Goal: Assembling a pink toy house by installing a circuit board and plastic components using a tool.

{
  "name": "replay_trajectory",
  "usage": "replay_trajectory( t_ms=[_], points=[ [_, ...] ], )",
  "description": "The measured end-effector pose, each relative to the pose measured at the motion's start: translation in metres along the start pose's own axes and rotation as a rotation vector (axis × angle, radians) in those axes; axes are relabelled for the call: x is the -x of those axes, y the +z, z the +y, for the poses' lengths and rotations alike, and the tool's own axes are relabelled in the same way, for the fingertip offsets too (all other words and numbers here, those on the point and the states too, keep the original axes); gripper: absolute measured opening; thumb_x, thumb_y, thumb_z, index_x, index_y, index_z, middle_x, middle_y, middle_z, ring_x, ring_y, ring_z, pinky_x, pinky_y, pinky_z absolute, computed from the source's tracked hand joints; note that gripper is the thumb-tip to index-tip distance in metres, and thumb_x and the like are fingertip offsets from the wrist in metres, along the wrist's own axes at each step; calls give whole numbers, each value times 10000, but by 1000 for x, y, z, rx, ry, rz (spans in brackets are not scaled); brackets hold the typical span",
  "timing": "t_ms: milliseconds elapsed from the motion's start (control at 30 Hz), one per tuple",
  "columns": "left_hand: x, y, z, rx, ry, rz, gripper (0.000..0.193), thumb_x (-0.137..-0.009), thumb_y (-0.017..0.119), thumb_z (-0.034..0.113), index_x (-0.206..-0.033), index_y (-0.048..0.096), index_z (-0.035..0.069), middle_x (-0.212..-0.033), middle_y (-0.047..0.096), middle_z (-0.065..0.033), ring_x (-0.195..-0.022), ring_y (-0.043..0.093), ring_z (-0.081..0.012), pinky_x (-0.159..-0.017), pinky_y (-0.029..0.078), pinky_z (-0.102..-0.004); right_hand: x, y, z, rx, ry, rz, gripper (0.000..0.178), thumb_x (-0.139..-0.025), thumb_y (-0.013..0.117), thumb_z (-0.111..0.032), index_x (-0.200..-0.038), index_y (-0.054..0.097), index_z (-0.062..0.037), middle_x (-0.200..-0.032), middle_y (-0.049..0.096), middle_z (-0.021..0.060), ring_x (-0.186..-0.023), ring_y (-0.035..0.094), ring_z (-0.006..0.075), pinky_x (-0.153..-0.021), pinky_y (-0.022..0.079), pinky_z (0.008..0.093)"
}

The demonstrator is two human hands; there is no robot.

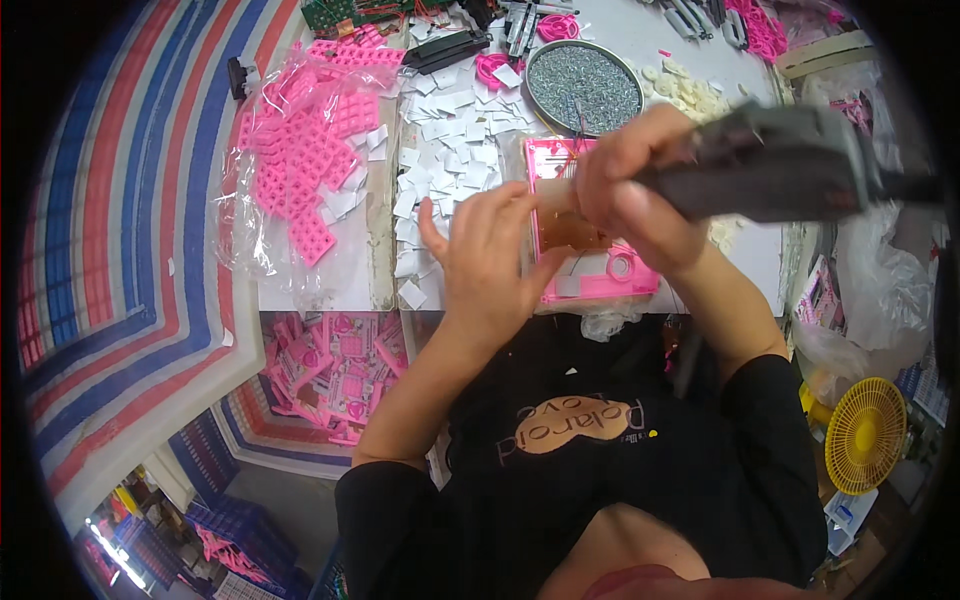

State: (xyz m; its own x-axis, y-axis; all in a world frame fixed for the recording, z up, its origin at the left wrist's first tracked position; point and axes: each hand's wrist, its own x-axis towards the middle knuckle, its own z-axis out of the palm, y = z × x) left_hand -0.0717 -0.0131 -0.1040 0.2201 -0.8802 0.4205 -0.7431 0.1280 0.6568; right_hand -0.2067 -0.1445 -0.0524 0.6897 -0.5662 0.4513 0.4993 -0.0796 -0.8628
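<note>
Pink casing (603, 288), between two hands, dark handheld tool above it at the right.

Casing: on the table (345, 285), near edge, in front of the torso; long axis appears to run near to far; brown board (572, 232) inside. Left hand (488, 245): nearer the casing's left rim, fingers spread, thumb toward the near side; casing lies directly to their right; firm contact cannot be told. Right hand (640, 195): over the casing's far right part, fingers closed around the tool (775, 165), whose body extends right, crosswise to the casing; tip not distinguishable. Round tray (527, 88) of small metal pieces (580, 82): just beyond.
</note>
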Motion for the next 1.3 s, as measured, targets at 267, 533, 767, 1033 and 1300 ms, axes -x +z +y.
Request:
replay_trajectory(
  t_ms=[267,533,767,1033,1300],
  points=[
    [16,-10,-15,-72,-16,6,136,-782,770,156,-879,675,143,-961,622,9,-971,582,-212,-1089,219,-511,-12,4,30,138,31,26,212,-925,647,-84,-996,447,-67,-681,492,39,-547,463,124,-528,397,296],
    [15,-20,-4,-40,85,-172,139,-767,788,125,-857,685,147,-938,633,7,-947,599,-211,-1063,256,-495,-6,6,35,240,105,34,217,-892,679,-61,-955,471,-51,-736,562,57,-618,534,126,-591,459,289],
    [17,-27,-3,8,128,-267,170,-772,778,108,-922,709,148,-951,626,15,-940,596,-200,-1044,277,-487,-1,-6,-10,242,213,130,519,-878,745,-102,-1359,557,-57,-1062,645,48,-942,591,110,-840,494,302],
    [-10,-14,17,-173,236,-513,228,-750,813,223,-906,686,117,-1014,566,-65,-1024,541,-262,-958,332,-496,73,-42,-20,1143,-36,-375,470,-696,779,-59,-1151,661,-75,-1008,667,67,-946,605,319,-815,538,416],
    [-24,-3,-1,413,-412,-555,141,-898,734,147,-872,676,21,-777,589,-6,-709,549,-122,-650,447,-277,82,-23,-2,1127,-134,-241,448,-695,791,-90,-1121,656,-73,-1124,653,79,-1054,590,328,-889,505,437]
  ],
)
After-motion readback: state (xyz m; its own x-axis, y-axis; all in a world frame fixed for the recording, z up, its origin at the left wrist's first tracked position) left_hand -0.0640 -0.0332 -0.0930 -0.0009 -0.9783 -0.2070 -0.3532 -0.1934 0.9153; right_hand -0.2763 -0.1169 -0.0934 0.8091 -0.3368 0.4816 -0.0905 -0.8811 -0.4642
